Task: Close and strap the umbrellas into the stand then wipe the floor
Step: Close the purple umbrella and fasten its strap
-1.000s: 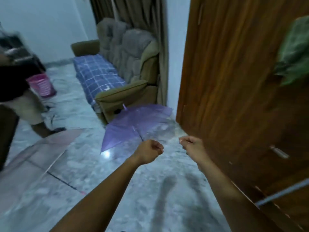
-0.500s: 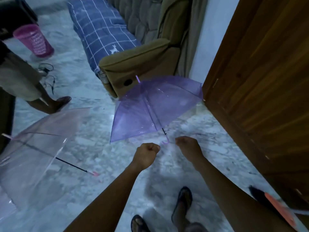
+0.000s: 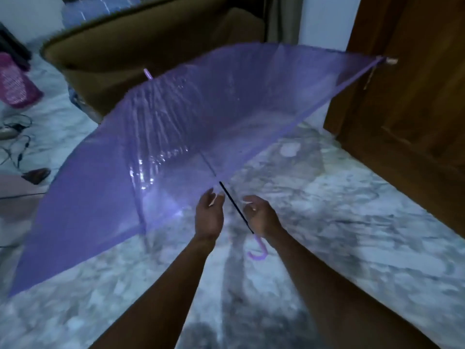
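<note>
An open, see-through purple umbrella (image 3: 176,137) lies on its side on the marble floor (image 3: 352,235), canopy toward the sofa. Its thin black shaft (image 3: 234,205) runs down between my hands to a purple hooked handle (image 3: 259,250). My left hand (image 3: 210,215) is just left of the shaft with fingers apart, holding nothing. My right hand (image 3: 261,214) is just right of the shaft, fingers loosely spread, close to it without gripping it. A second, pinkish clear umbrella (image 3: 17,197) shows at the left edge, mostly cut off.
A brown sofa (image 3: 141,46) stands behind the canopy. A wooden door (image 3: 407,96) fills the right side, near a canopy rib tip. A pink basket (image 3: 15,84), cables (image 3: 17,137) and a person's foot (image 3: 36,173) are at the left.
The view has dropped closer to the purple umbrella. Both hands, fists before, have opened and now flank its shaft.
</note>
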### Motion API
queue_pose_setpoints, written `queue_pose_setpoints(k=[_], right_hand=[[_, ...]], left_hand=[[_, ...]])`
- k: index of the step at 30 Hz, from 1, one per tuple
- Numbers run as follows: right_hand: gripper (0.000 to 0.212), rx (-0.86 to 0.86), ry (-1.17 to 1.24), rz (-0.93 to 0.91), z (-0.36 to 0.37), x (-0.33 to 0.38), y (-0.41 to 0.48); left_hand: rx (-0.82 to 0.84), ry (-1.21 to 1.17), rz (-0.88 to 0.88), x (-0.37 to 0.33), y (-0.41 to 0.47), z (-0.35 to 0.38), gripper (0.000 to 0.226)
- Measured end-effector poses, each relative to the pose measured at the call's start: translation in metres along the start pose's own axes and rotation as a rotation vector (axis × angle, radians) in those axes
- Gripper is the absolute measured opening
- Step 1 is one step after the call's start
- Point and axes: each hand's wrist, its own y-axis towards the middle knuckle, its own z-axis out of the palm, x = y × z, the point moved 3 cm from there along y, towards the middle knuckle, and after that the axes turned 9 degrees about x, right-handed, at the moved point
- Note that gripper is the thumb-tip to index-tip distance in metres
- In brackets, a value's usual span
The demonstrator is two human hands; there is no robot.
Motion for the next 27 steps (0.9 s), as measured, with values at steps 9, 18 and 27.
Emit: queue_pose_setpoints(k=[9, 18, 27], right_hand=[[0.030, -0.039, -0.081, -0.159, 0.060, -0.053, 0.090], [0.032, -0.370, -0.170, -0.152, -0.016, 0.089, -0.100], [0.035, -0.580, 0.023, -0.318, -0.166, 0.363, -0.313]], left_hand=[[0.171, -0.073, 0.129, 0.006, 0.108, -0.008, 0.069], [0.132, -0.259, 0.042, -0.143, -0.018, -0.040, 0.032], [0.311, -0.407, 0.138, -0.478, -0.193, -0.073, 0.019]])
